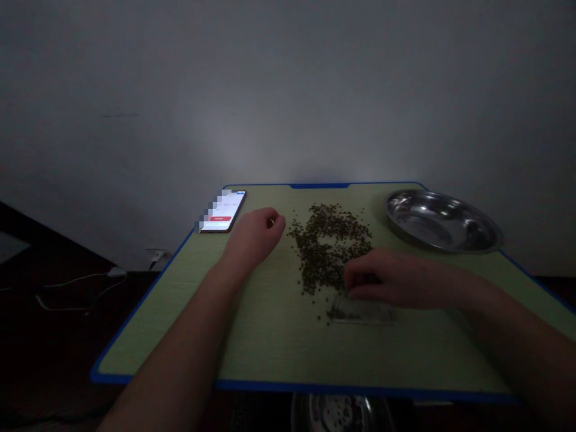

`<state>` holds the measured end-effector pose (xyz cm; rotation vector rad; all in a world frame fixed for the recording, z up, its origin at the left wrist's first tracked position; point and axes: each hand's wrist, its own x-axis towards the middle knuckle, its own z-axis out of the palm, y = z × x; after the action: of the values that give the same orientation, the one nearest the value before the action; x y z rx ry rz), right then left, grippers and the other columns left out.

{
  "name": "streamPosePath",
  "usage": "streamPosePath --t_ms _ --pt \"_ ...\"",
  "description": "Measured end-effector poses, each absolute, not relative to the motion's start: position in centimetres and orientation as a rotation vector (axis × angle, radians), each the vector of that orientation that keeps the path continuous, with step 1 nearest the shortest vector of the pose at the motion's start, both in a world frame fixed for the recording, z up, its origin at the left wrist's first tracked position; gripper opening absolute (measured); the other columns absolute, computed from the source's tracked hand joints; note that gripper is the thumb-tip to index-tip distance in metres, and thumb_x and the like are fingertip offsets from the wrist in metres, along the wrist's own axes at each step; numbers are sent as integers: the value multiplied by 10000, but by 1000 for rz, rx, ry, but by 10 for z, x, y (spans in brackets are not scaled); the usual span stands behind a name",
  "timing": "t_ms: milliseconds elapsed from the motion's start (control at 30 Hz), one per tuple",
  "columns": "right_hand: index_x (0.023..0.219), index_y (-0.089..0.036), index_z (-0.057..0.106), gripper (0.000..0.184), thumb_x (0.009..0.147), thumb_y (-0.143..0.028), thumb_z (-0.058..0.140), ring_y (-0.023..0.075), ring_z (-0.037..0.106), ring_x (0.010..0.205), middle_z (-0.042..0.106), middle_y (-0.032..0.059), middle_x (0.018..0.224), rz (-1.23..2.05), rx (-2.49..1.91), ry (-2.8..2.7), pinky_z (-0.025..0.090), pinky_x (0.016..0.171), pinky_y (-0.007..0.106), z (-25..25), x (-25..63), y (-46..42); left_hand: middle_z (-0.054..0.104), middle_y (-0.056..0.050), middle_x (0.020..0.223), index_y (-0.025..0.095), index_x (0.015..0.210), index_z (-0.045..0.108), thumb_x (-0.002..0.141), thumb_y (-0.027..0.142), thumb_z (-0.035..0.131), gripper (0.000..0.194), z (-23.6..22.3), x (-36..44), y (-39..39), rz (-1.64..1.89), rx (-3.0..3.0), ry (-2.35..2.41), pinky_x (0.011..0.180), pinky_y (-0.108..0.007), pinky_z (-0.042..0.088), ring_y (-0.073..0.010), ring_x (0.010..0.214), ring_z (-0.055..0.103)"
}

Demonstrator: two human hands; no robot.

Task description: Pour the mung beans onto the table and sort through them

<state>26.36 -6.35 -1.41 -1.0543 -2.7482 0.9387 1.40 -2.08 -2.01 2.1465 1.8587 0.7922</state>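
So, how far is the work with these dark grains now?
Done, it seems: the dark grains are spread on the green table. In hand: the right hand is at a blurred clear bag; the left hand curls beside the grains. Left: probably much, since many lie loose and none shows in the steel bowl.

On the desk (270, 336), the phone (222, 211) lies at the far left, the scattered grains (321, 255) in the middle, and the bowl (443, 222) at the far right.
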Motion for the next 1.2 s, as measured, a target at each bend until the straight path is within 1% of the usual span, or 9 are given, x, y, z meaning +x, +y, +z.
streamPosePath --t_ms 167,367,500,667,733,900,1033,1100,1200 --pt "795 -189 616 162 892 -302 553 117 514 595 609 -13 689 832 -1127 -2715 352 540 247 -18 266 -58 581 -32 563 199 636 569 831 308 467 246 -21 14 -21 791 2147 1862 531 -311 287 -158 554 483" --pt "799 -188 598 139 889 -284 552 120 512 591 619 -4 690 706 -1200 -2628 353 557 258 -18 265 -56 579 -32 570 200 648 578 834 321 464 250 -20 14 -21 786 2149 1853 545 -314 299 -161 570 493" --pt "809 -190 603 150 899 -291 538 119 516 601 616 -9 699 805 -1116 -2670 362 557 252 -14 266 -59 574 -28 560 199 637 562 834 320 462 251 -19 14 -21 783 2152 1852 541 -304 299 -160 571 494" --pt "826 -186 631 126 889 -257 547 117 547 649 637 -2 769 975 -1008 -2752 383 587 239 -11 265 -65 570 -22 548 200 633 551 836 319 465 251 -20 14 -22 779 2144 1854 531 -292 296 -153 561 491" --pt "834 -186 631 126 888 -266 550 119 555 663 641 -2 769 965 -1034 -2746 384 592 239 -13 262 -66 573 -23 552 198 643 559 836 320 463 248 -20 14 -22 779 2140 1849 530 -294 297 -152 553 489" --pt "815 -193 602 139 891 -293 542 116 524 607 616 -19 704 858 -1134 -2703 351 546 246 -18 260 -63 577 -28 555 196 643 578 828 314 462 248 -20 14 -21 783 2147 1854 541 -310 301 -157 551 487" --pt "808 -193 588 154 897 -308 537 115 516 601 617 -17 698 763 -1154 -2659 343 558 255 -20 263 -59 582 -30 557 201 641 574 829 317 464 246 -19 14 -21 786 2141 1855 540 -314 301 -158 551 490" --pt "813 -191 590 156 902 -303 530 114 515 603 616 -17 700 758 -1152 -2652 348 563 254 -18 264 -59 579 -29 552 203 628 556 826 310 467 242 -19 15 -21 787 2139 1855 537 -311 301 -154 546 488" --pt "812 -191 603 157 901 -299 534 109 516 610 612 -21 704 834 -1094 -2676 358 563 243 -15 264 -62 576 -29 545 205 613 539 823 303 469 243 -18 15 -21 788 2138 1852 531 -309 299 -151 537 483"
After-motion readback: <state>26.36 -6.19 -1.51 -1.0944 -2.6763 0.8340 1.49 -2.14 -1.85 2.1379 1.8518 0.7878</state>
